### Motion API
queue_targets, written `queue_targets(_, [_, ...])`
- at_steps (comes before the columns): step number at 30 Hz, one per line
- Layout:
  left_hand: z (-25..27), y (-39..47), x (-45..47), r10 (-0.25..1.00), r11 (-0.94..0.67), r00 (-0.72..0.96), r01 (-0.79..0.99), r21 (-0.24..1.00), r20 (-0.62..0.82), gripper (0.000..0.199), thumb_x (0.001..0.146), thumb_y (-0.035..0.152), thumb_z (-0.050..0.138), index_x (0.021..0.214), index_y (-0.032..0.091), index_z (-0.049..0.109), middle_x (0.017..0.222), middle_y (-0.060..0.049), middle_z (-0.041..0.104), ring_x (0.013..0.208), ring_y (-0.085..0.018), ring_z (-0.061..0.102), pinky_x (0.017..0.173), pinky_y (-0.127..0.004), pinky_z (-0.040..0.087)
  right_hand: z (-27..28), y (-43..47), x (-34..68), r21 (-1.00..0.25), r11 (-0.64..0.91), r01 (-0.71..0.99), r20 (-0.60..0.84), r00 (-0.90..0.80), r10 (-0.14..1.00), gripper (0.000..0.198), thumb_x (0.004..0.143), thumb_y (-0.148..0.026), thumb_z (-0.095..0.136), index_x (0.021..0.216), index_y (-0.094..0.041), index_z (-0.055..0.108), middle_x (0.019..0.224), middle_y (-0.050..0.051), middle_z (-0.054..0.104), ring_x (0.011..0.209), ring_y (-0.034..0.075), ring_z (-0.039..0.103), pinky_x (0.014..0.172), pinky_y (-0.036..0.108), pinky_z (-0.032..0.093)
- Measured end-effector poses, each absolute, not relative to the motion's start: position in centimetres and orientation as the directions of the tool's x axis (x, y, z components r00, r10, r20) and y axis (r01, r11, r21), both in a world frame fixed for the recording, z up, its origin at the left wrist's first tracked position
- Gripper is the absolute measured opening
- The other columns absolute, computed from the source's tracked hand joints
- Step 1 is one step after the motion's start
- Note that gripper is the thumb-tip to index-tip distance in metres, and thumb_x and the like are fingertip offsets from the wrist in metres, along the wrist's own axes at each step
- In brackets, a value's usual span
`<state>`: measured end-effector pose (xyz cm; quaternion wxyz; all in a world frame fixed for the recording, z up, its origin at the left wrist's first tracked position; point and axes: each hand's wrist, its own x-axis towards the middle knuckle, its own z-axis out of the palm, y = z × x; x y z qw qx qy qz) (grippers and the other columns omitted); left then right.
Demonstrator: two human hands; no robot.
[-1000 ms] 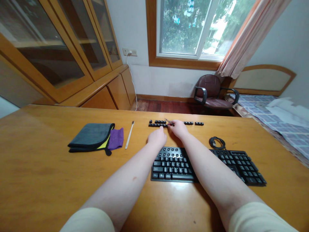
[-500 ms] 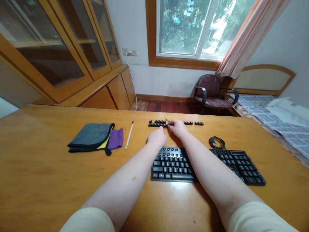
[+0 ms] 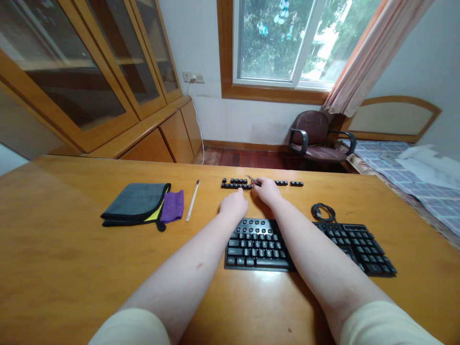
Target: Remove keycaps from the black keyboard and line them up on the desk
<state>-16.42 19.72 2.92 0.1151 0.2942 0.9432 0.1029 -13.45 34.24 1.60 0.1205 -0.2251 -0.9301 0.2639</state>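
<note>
A black keyboard (image 3: 309,244) lies on the wooden table (image 3: 72,268) in front of me. Beyond it, rows of loose black keycaps (image 3: 235,183) sit near the table's far edge, with more keycaps (image 3: 289,183) to the right. My right hand (image 3: 266,190) reaches over the keyboard to the keycaps and pinches a thin metal tool (image 3: 252,180) whose tip points at the rows. My left hand (image 3: 234,205) rests on the table just behind the keyboard's top edge, fingers curled, close to the left keycap rows.
Folded grey and purple cloths (image 3: 143,207) and a white brush (image 3: 193,199) lie at left. A coiled black cable (image 3: 323,211) sits by the keyboard's top right. Beyond the table are a cabinet (image 3: 108,86), an office chair (image 3: 316,139), a window and a bed (image 3: 413,167).
My right hand with the tool has shifted slightly to the right along the keycap rows. My left hand has stayed put.
</note>
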Motion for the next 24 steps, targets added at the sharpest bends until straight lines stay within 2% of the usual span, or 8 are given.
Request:
queue_targets(8, [2.31, 19.67, -16.51, 0.692, 0.707, -0.717, 0.65, 0.278, -0.081, 0.042, 0.086, 0.028, 0.037, 0.127, 0.026, 0.045, 0.106, -0.011, 0.065, 0.094, -0.027, 0.062, 0.079, -0.038, 0.047, 1.77, 34.18, -13.44, -0.565, 0.736, 0.372, 0.08, -0.864, 0.497, 0.021, 0.077, -0.021, 0.052, 0.09, -0.021, 0.069, 0.085, 0.005, 0.07, 0.079, 0.017, 0.062, 0.07, 0.024, 0.044])
queue_targets(15, [2.33, 19.73, -16.55, 0.706, 0.695, -0.703, 0.668, 0.267, -0.08, 0.045, 0.086, 0.028, 0.037, 0.13, 0.029, 0.044, 0.104, -0.01, 0.066, 0.092, -0.028, 0.063, 0.078, -0.04, 0.048, 1.79, 34.14, -13.32, -0.572, 0.735, 0.363, 0.082, -0.867, 0.492, 0.021, 0.077, -0.022, 0.052, 0.089, -0.021, 0.069, 0.084, 0.004, 0.07, 0.079, 0.017, 0.061, 0.07, 0.024, 0.043])
queue_targets(20, [2.26, 19.67, -16.5, 0.701, 0.696, -0.711, 0.663, 0.275, -0.057, 0.041, 0.086, 0.029, 0.039, 0.125, 0.029, 0.048, 0.102, -0.009, 0.066, 0.09, -0.027, 0.063, 0.077, -0.04, 0.048, 1.87, 34.22, -13.32, -0.582, 0.728, 0.362, 0.089, -0.861, 0.5, 0.021, 0.077, -0.021, 0.052, 0.089, -0.021, 0.069, 0.084, 0.004, 0.07, 0.079, 0.017, 0.061, 0.07, 0.023, 0.042])
queue_targets(24, [2.67, 19.6, -16.12, 0.74, 0.644, -0.673, 0.707, 0.292, -0.001, 0.033, 0.088, 0.03, 0.035, 0.107, 0.025, 0.061, 0.099, -0.008, 0.066, 0.089, -0.025, 0.062, 0.077, -0.038, 0.048, 2.14, 34.2, -13.21, -0.591, 0.723, 0.357, 0.12, -0.848, 0.516, 0.021, 0.08, -0.029, 0.051, 0.085, -0.019, 0.069, 0.079, 0.005, 0.069, 0.076, 0.017, 0.061, 0.068, 0.024, 0.042])
